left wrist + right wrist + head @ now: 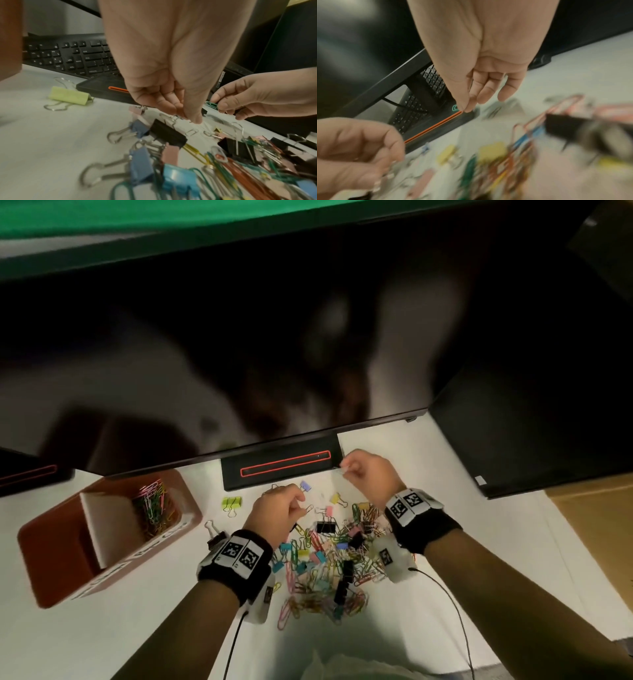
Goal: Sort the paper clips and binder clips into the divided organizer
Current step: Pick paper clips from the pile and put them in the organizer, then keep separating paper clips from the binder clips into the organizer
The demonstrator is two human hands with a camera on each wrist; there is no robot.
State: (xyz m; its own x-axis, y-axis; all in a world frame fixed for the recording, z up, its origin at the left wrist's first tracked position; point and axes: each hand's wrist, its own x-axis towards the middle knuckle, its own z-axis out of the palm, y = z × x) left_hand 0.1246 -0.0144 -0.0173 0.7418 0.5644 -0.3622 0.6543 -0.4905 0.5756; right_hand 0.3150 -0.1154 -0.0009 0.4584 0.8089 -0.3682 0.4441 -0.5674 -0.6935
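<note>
Early stage, most of it still unsorted. Brown rectangular divided organizer [102,573] sits left of centre in the head view: its far compartment holds a small heap of coloured wire paper clips [154,508]; near compartment looks dark, contents can't be told.

Main mixed pile of coloured paper clips and binder clips [329,563] is still on the white counter [479,542] at lower centre, between the wrists. Stray lime-green binder clip [70,96] lies apart on the pile's left, nearer the organizer.

Right hand [368,477]: grip pinched on a green wire paper clip [212,104], thumb against forefinger, raised above the pile's far edge by the black monitor base [281,467].

Left hand [277,515]: fingertips bunched down at the pile's top edge among small clips; can't tell if it actually has one.

Left to do, by my read: nearly all binder clips, bulk of the paper clips.
</note>
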